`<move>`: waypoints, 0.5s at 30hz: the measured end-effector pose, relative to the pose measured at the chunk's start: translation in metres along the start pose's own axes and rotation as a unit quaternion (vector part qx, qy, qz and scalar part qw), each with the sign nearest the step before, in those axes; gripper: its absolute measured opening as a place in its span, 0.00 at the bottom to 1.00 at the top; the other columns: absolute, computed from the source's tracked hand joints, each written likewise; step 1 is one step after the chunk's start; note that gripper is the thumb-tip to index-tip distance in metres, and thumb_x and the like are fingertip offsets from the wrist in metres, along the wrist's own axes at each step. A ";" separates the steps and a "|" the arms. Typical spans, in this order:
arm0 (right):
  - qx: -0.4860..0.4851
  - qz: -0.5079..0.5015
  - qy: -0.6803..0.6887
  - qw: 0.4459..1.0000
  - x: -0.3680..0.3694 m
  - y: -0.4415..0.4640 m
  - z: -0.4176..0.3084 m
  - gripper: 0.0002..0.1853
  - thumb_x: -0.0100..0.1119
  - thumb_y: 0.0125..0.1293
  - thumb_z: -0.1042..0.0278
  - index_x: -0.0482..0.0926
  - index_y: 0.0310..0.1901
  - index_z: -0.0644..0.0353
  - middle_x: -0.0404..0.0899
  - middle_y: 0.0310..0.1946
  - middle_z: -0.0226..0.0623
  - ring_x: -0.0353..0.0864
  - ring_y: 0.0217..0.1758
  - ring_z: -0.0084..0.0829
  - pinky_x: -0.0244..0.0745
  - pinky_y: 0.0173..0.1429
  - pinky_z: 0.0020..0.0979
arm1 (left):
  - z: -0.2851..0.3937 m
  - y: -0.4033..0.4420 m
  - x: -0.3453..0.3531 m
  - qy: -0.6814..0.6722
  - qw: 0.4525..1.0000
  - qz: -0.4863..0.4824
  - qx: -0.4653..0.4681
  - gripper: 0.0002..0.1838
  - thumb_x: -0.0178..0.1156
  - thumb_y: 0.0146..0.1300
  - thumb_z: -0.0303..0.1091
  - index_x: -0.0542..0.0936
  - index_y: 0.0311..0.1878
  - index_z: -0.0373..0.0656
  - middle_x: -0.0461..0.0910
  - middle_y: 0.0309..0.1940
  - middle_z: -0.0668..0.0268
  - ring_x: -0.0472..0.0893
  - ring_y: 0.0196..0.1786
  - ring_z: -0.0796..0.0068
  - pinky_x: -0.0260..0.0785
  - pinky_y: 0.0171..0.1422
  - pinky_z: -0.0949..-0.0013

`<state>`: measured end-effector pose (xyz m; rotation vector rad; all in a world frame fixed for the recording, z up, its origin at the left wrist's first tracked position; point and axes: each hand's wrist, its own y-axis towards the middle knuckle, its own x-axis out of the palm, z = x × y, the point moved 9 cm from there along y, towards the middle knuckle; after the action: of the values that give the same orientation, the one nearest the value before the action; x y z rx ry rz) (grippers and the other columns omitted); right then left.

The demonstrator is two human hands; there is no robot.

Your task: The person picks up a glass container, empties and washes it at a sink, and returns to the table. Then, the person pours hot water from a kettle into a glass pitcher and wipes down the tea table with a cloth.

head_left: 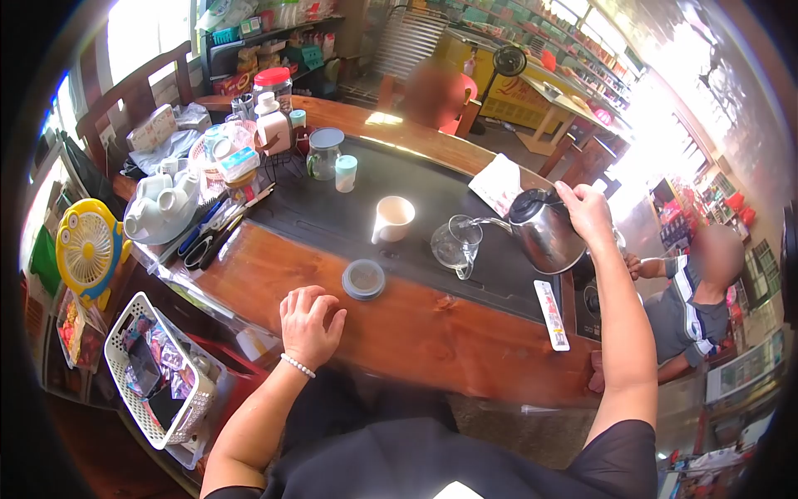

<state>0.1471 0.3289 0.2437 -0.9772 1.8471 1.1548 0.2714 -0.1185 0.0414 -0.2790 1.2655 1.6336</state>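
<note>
My right hand (588, 214) is closed around the handle of a shiny metal kettle (550, 243), which leans left. Its thin spout reaches the rim of a clear glass pitcher (455, 245) standing on the dark tea tray (524, 283). Whether water is flowing is too fine to make out. Near the table's front edge, my left hand (311, 324) rests with loosely bent, parted fingers and nothing in them. Just beyond it lies a round grey lid (363, 279). A white cup (393, 218) with a spout-like front stands left of the pitcher.
At the left are a bowl of white cups (162, 208), scissors (199, 248), a yellow fan (86, 245) and a white basket (162, 374). A lidded glass jar (325, 156) stands behind. To the right are a white strip packet (550, 314) and a seated person (694, 308).
</note>
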 end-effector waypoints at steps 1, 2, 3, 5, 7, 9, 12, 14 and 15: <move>-0.001 -0.004 -0.005 1.000 -0.002 0.000 0.003 0.29 0.61 0.61 0.35 0.86 0.34 0.59 0.85 0.32 0.47 0.85 0.40 0.45 0.76 0.46 0.42 | 0.000 0.000 0.000 -0.001 1.000 -0.001 -0.001 0.10 0.69 0.54 0.37 0.81 0.38 0.49 0.76 0.46 0.64 0.73 0.54 0.58 0.62 0.59 0.55; -0.002 -0.009 -0.011 1.000 -0.004 0.000 0.006 0.29 0.61 0.61 0.35 0.86 0.34 0.59 0.85 0.31 0.47 0.85 0.39 0.44 0.76 0.46 0.42 | 0.000 0.000 0.000 -0.002 1.000 0.000 0.000 0.10 0.69 0.54 0.37 0.81 0.38 0.49 0.76 0.46 0.64 0.73 0.54 0.58 0.62 0.59 0.55; -0.003 -0.013 -0.016 1.000 -0.005 -0.002 0.007 0.29 0.61 0.61 0.35 0.86 0.33 0.59 0.85 0.31 0.47 0.85 0.39 0.44 0.76 0.45 0.42 | 0.001 0.000 -0.001 -0.002 1.000 0.001 0.000 0.10 0.69 0.54 0.37 0.81 0.38 0.49 0.76 0.47 0.64 0.73 0.54 0.58 0.62 0.59 0.55; -0.006 -0.018 -0.007 1.000 -0.009 -0.007 0.004 0.28 0.63 0.61 0.37 0.85 0.30 0.61 0.84 0.28 0.46 0.84 0.35 0.40 0.75 0.43 0.40 | 0.001 0.001 -0.001 -0.003 1.000 0.000 0.000 0.09 0.69 0.54 0.37 0.81 0.37 0.49 0.76 0.47 0.64 0.73 0.54 0.58 0.63 0.59 0.55; -0.013 -0.026 0.013 1.000 -0.008 -0.008 0.006 0.28 0.65 0.61 0.38 0.84 0.29 0.61 0.83 0.26 0.44 0.84 0.33 0.37 0.75 0.41 0.39 | 0.002 0.001 0.000 -0.003 1.000 -0.003 -0.001 0.09 0.69 0.54 0.37 0.81 0.37 0.49 0.76 0.47 0.64 0.73 0.54 0.58 0.63 0.59 0.55; -0.020 -0.038 0.061 0.997 -0.005 -0.008 0.002 0.28 0.65 0.61 0.38 0.84 0.28 0.62 0.82 0.24 0.43 0.83 0.31 0.34 0.74 0.39 0.37 | 0.002 0.001 0.000 -0.001 1.000 -0.003 0.000 0.09 0.69 0.54 0.37 0.81 0.37 0.49 0.76 0.47 0.63 0.74 0.54 0.57 0.63 0.59 0.55; -0.027 -0.036 0.095 0.994 0.002 -0.005 -0.008 0.28 0.66 0.60 0.38 0.83 0.28 0.63 0.81 0.22 0.41 0.81 0.28 0.31 0.73 0.37 0.35 | 0.002 0.000 0.001 -0.001 1.000 0.001 0.002 0.08 0.69 0.54 0.37 0.82 0.36 0.49 0.76 0.47 0.63 0.73 0.54 0.57 0.63 0.59 0.55; -0.029 -0.027 0.071 0.997 0.003 -0.003 -0.019 0.29 0.65 0.60 0.37 0.84 0.29 0.62 0.83 0.25 0.44 0.83 0.31 0.35 0.74 0.39 0.37 | 0.001 0.000 0.000 -0.001 1.000 0.003 0.002 0.08 0.69 0.54 0.37 0.82 0.36 0.49 0.76 0.46 0.63 0.73 0.54 0.57 0.63 0.59 0.55; -0.038 -0.004 0.061 0.997 0.001 -0.002 -0.023 0.28 0.65 0.61 0.38 0.83 0.28 0.63 0.80 0.22 0.41 0.79 0.28 0.32 0.72 0.37 0.36 | 0.001 0.000 0.001 -0.001 1.000 0.002 0.001 0.08 0.69 0.54 0.37 0.82 0.36 0.49 0.76 0.46 0.63 0.73 0.54 0.58 0.63 0.59 0.55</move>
<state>0.1439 0.3063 0.2498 -1.1198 1.9050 1.1909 0.2716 -0.1178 0.0411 -0.2739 1.2669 1.6368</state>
